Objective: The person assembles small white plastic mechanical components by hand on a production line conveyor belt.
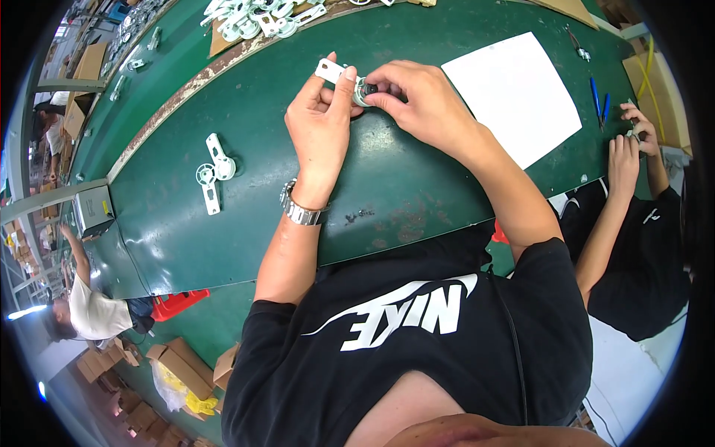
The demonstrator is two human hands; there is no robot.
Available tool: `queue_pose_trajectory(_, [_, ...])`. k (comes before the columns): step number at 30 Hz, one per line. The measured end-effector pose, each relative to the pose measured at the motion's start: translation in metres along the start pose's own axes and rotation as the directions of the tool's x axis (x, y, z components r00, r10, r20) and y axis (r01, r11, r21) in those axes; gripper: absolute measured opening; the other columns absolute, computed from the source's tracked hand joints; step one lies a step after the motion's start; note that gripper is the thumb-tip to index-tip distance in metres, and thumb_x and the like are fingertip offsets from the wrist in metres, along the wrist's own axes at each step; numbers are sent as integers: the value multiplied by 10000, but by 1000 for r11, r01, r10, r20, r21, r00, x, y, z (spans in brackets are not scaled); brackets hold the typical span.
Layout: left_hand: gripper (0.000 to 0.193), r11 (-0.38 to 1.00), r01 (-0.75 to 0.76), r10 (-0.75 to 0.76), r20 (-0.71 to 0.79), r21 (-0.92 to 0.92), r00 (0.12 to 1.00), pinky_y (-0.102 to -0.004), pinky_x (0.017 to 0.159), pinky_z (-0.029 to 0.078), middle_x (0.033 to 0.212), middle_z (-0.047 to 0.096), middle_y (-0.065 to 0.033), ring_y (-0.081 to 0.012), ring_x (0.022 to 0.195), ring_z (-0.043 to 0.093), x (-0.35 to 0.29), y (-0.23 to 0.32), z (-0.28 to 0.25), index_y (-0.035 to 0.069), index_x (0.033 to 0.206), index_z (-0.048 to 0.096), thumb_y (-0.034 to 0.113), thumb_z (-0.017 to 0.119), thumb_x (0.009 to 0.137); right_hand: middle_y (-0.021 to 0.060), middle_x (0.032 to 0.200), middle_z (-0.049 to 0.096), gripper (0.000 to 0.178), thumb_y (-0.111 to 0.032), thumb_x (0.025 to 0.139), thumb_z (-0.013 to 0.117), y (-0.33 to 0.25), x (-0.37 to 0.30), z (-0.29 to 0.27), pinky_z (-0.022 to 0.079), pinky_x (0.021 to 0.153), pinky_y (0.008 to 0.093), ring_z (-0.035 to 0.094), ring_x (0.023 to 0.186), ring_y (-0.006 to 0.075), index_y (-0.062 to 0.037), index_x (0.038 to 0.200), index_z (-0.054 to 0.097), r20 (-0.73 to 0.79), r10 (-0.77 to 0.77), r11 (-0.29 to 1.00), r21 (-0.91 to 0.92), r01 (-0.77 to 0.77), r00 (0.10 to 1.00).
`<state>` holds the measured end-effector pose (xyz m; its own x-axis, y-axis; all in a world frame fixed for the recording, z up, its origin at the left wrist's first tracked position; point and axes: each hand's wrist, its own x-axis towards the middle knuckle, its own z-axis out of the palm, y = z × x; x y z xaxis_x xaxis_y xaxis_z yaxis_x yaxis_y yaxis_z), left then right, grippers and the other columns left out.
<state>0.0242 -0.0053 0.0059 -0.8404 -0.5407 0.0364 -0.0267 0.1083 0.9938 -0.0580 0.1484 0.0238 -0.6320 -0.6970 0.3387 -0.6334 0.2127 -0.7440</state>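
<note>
Over the far part of the green worktable point(261, 246), both my hands meet at a pale green plastic part point(328, 71) with a flat slotted arm and a round end. My left hand point(320, 123) pinches it between thumb and fingers, the arm sticking out to the left. At the round end, the fingers of my right hand point(417, 97) close on a small black round piece point(368, 89); its lower side is hidden by the fingertips. Two similar pale green parts point(216, 170) lie together on the table, left of my left forearm.
A heap of pale green parts point(261, 16) lies at the far edge, behind a worn rail. White paper point(514, 97) lies right of my right hand, with blue-handled pliers point(598, 100) beyond. A co-worker's hands point(631, 141) work at the right end; another person point(89, 305) sits left.
</note>
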Motion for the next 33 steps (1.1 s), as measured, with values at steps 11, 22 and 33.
queue_pose_trajectory(11, [411, 950, 28, -22, 23, -310, 1000, -294, 726, 648, 903, 645, -35, -72, 771, 638, 0, 3, -1, -44, 1333, 602, 196, 672, 1007, 74, 922, 687, 214, -149, 850, 801, 6, 0, 10, 526, 677, 349, 649, 762, 214, -30, 1017, 741, -181, 11, 995, 104, 7, 983])
queue_pose_trajectory(22, [429, 938, -44, 87, 109, -345, 990, -312, 818, 644, 1100, 696, -102, -145, 937, 700, -6, 11, 3, -40, 1389, 557, 174, 637, 1026, 75, 902, 709, 211, -69, 897, 761, 10, 5, -9, 511, 664, 254, 637, 760, 124, 28, 1079, 719, 303, 388, 450, 762, -466, 870])
queue_pose_trajectory(33, [387, 945, -117, 142, 60, -305, 988, -311, 801, 646, 1113, 693, -123, -156, 949, 698, -14, 3, 16, -62, 1362, 565, 136, 615, 1034, 67, 872, 711, 215, -97, 954, 694, 17, 2, 7, 520, 644, 258, 609, 704, 93, 14, 1137, 712, 198, 449, 605, 650, -460, 871])
